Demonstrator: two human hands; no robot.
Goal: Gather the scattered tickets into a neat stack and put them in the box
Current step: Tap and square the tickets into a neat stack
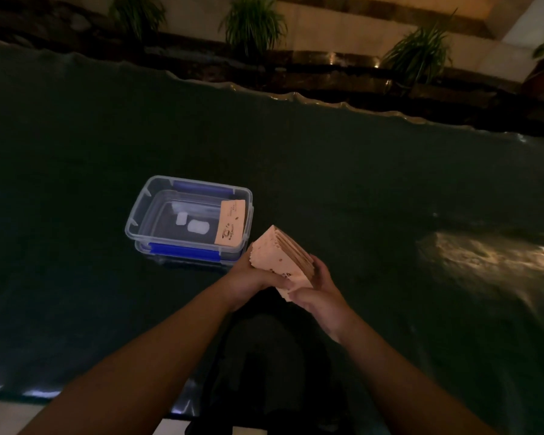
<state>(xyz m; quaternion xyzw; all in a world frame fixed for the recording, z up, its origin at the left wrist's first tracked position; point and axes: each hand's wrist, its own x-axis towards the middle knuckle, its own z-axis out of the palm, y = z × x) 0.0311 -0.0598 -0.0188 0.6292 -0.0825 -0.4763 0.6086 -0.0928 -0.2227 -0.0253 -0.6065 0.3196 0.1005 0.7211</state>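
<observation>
Both forearms converge: my left hand [254, 279] and right hand [319, 296] close around the stack of tickets [281, 257], squaring its edges just beside the open box [157, 199] on the worktop [374, 189].

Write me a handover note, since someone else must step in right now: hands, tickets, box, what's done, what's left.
Left hand and right hand: both grip the stack of tickets, held in the air just right of the box.
Box: clear, lid off, on the dark table.
Done: tickets gathered into a stack; one ticket already leans against the box's right inner wall.
Left: square the stack, whose edges look slightly fanned, and lower it into the box. No loose tickets visible on the table, though the light is dim.
</observation>
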